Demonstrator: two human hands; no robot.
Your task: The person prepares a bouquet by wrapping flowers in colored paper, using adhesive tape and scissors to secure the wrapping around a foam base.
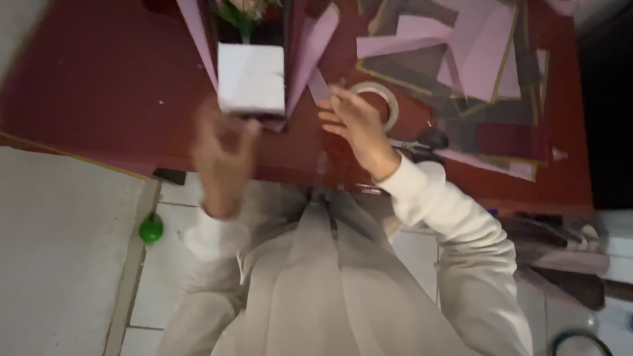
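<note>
A white box (251, 79) wrapped at its sides in lilac paper (310, 46) stands on the dark red table (99, 79), with flowers (245, 10) at its far end. My left hand (221, 148) hovers blurred just in front of the box; its fingers look curled with nothing visibly in them. My right hand (353, 122) lies with fingers spread beside the lilac paper and next to a roll of clear tape (379, 99). A strip of tape may be at its fingertips, too blurred to tell.
Sheets of lilac and dark grey paper (461, 59) are piled at the back right. Black-handled scissors (422, 142) lie right of my wrist. A green ball (151, 229) rests on the tiled floor. Pale fabric (316, 283) hangs below the table edge.
</note>
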